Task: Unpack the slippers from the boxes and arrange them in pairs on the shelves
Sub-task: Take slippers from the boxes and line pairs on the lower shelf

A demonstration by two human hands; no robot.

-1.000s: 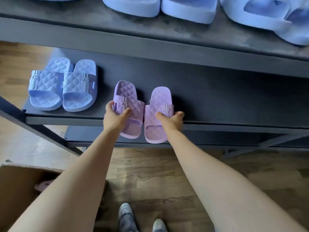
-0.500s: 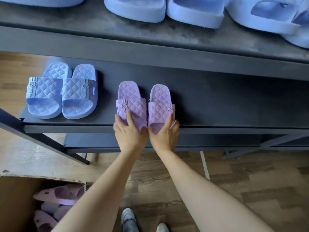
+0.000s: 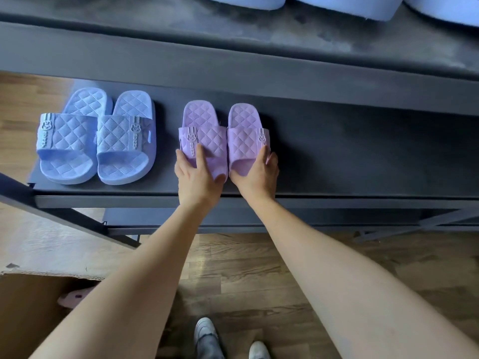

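Soft daylight, glare on floor point(image 3: 44, 244) — lower shelf point(image 3: 363, 151) shadowed, edges bowed, focus sharp.

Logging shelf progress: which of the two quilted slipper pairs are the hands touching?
The purple pair, right of the blue pair: the left hand and right hand rest on its toe ends; the blue one stands untouched.

One wide-angle camera rides on my head, facing forward and steeply down along my forearms point(image 3: 145, 275). The dark shelf point(image 3: 363, 151), near, spans 9 to 3 o'clock across the upper half; the wood floor point(image 3: 246, 275) and my shoes point(image 3: 204, 330) sit at 6 o'clock.
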